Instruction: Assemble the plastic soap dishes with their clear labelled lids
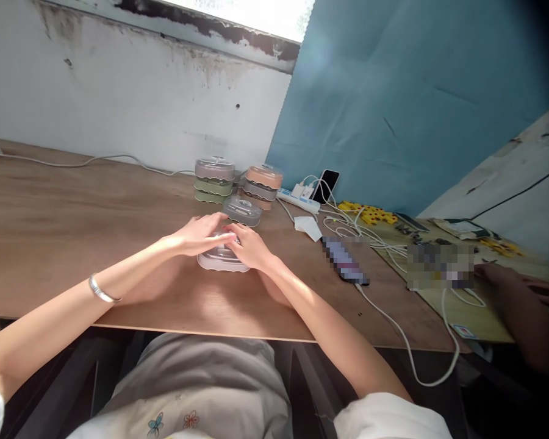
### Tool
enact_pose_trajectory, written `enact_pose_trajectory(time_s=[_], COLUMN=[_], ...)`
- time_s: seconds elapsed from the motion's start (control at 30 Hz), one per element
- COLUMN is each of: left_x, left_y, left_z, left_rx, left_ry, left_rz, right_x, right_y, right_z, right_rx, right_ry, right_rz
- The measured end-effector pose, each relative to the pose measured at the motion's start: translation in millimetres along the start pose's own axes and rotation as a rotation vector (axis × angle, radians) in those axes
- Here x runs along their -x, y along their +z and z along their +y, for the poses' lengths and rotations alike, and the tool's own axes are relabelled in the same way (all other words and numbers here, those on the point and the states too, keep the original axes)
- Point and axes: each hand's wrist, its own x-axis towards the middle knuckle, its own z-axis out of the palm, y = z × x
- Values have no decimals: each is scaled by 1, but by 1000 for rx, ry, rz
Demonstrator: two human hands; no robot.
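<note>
A soap box (223, 261) with a pale scalloped base and a clear lid sits on the brown table in front of me. My left hand (201, 236) grips it from the left, thumb across the lid and fingers toward its far side. From the right, my right hand (249, 245) closes on the same box, and the two hands meet over the lid. Parts of the lid are hidden beneath them. Just behind stands a grey soap box (242, 211). Farther back are a stack of green and mauve boxes (214, 180) and a stack of orange and grey ones (263, 183).
To the right lie a phone on a cable (345, 261), a white paper piece (308, 228), a power strip (299, 199) and tangled white cables. Another phone (326, 186) leans by the blue sheet (384, 103). Another person's hand (507, 280) is at the far right.
</note>
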Motion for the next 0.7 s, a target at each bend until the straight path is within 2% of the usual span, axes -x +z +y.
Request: enact_pose_trajectory(time_s=[0.07,0.23,0.7], left_x=[-13,-34,-28], left_y=[5,20,20], left_z=[8,8,8], left_rx=[-7,26,17], left_ry=[-18,-8,15], left_rz=[42,-16,39], right_x=[0,1,2], right_y=[2,3,4], right_z=[4,9,13], right_rx=[-23,-103,-165], right_ry=[-7,5,-57], right_rz=[18,73,72])
